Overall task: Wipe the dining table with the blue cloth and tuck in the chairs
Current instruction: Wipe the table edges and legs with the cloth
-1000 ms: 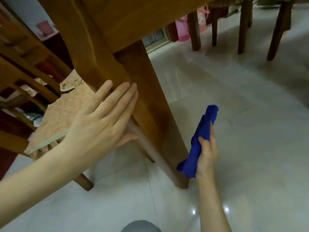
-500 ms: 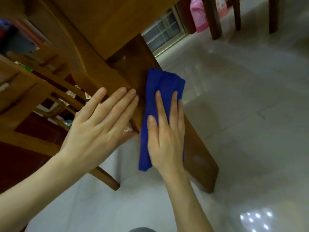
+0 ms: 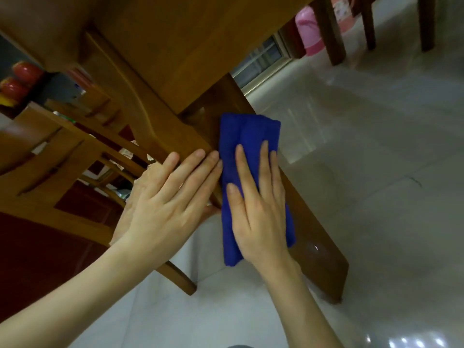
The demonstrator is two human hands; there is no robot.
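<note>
Far left, at 9 o'clock, a wooden chair (image 3: pixel 62 146) w/ slatted back stands just beside the table. 1 of its legs reaches the floor at 6 o'clock below the wrists. Can't tell if it's fully tucked in. Some red things (image 3: pixel 22 79) sit blurred at 10 o'clock behind it, too soft to name.

The left hand (image 3: pixel 170 204) lies flat against the table (image 3: pixel 175 59) side rail, fingers straight and close together, tips at 12 o'clock. It's holding nothing, prob. just bracing.

Right next to it, touching the fingertips, the blue cloth (image 3: pixel 247 136) is folded into a long strip and laid along the table leg (image 3: pixel 313 234), upper end just under the leg's joint w/ the table. The right hand (image 3: pixel 261 217) presses it flat, fingers straight and slightly spread, palm on the cloth's lower half. No pinch, no curl.

The leg runs on toward 5 o'clock to the pale tiled floor (image 3: pixel 364 172); that lower stretch is bare. A pink stool (image 3: pixel 307 33) and other dark furniture legs show at 1 o'clock, well apart.

Progress, as a guess: mid-wipe, on 1 leg, upper part. The tabletop isn't in view, so can't say if it's done. Left to do: the rest of this leg, maybe other legs, then pushing chairs in.
</note>
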